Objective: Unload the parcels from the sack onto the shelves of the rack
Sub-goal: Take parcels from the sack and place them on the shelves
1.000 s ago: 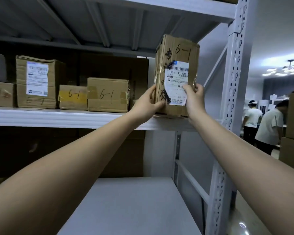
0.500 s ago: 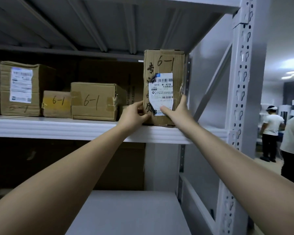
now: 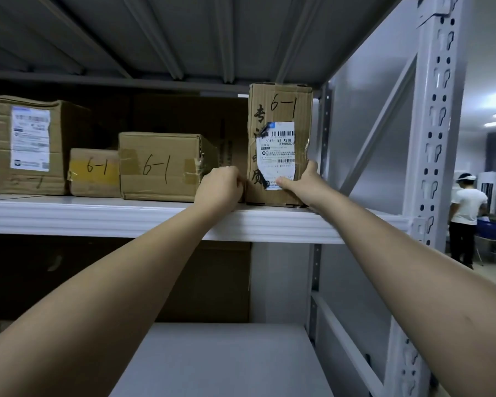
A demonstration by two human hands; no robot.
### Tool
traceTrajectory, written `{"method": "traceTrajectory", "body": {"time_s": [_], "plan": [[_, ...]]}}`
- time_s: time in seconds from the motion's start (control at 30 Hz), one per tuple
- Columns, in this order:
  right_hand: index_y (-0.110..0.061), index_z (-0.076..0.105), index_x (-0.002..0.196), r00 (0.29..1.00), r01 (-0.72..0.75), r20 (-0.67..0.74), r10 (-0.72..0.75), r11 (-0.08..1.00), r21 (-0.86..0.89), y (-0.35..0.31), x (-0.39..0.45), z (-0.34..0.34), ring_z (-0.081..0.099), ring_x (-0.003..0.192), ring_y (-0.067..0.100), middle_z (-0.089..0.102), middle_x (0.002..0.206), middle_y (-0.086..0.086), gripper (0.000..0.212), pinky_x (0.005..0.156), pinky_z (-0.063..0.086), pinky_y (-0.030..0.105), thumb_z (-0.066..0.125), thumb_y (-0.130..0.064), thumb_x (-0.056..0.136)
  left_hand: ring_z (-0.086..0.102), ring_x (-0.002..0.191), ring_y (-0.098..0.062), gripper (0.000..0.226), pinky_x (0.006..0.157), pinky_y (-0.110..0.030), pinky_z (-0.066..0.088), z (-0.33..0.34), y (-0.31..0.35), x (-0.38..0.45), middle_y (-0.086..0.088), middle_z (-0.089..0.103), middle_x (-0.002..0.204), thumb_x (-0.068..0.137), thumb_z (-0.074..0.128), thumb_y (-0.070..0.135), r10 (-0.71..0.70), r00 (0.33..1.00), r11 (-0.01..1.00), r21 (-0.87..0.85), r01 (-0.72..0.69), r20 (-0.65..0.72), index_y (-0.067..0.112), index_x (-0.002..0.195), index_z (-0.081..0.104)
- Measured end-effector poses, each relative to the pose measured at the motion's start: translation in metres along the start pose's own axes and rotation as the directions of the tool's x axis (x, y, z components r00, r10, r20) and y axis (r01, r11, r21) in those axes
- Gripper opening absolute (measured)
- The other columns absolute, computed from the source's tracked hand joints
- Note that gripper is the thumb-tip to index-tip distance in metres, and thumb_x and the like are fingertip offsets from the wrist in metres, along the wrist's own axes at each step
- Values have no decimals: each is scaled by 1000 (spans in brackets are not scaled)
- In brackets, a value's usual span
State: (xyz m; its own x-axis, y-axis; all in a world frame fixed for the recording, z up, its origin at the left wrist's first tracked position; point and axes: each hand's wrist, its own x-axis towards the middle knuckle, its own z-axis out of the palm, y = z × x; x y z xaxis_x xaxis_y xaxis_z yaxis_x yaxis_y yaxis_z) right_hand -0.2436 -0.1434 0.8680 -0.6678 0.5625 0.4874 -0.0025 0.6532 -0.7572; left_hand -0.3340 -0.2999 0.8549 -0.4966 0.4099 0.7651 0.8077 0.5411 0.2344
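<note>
Two hands are steadying one tall parcel (image 3: 279, 138) that is standing upright on the shelf (image 3: 155, 217), near its front lip and close to the rack's right post (image 3: 438, 138). The left hand (image 3: 221, 186) is curling against the parcel's lower left edge; whether its fingers are truly clamping the cardboard or only pressing it, I cannot tell. The right hand (image 3: 301, 186) is cupping the lower right corner, thumb lying across the white label (image 3: 278, 154) and fingers wrapping round the side. Left of the left-hand fingers, a squat box (image 3: 161, 167) is sitting just beside the parcel, with more boxes further along. To finish well, judging from this, both hands should be pushing low and evenly so the tall parcel is sliding back without tipping, keeping its marked face outward. Letting go should be waiting until its base is sitting fully on the shelf.
</note>
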Motion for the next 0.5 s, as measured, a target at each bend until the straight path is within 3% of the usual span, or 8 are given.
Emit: {"method": "traceTrajectory", "body": {"time_s": [0.1,0.2,0.33,0.5], "plan": [[-10,18,144,1000,-15,0,15,998,-62,2,6,3,48,121,24,44,142,7,71,88,39,30,61,-34,93,55,102,-34,31,78,-43,48,5,-6,3,-13,48,123,90,48,8,12,997,994,111,-3,-83,6,121,51],[-8,16,144,1000,-24,0,24,997,-75,3,12,7,47,122,24,45,142,7,70,90,37,30,59,-31,95,57,98,-36,36,64,-36,41,7,-3,3,-11,40,133,94,43,15,25,999,975,219,-34,40,6,129,41],[-8,15,144,999,-41,-1,41,996,-85,2,16,10,47,124,26,46,143,7,68,90,36,30,58,-30,95,53,114,-38,57,71,-35,39,8,-4,11,-11,28,151,97,38,21,-31,986,956,293,-18,162,9,149,19],[-7,14,145,999,-42,-14,41,994,-105,6,22,13,46,125,26,45,143,7,69,91,36,31,58,-29,96,47,121,-36,52,80,-38,39,10,-6,16,-11,31,148,96,39,28,-69,962,955,295,-13,265,8,142,31]]}}
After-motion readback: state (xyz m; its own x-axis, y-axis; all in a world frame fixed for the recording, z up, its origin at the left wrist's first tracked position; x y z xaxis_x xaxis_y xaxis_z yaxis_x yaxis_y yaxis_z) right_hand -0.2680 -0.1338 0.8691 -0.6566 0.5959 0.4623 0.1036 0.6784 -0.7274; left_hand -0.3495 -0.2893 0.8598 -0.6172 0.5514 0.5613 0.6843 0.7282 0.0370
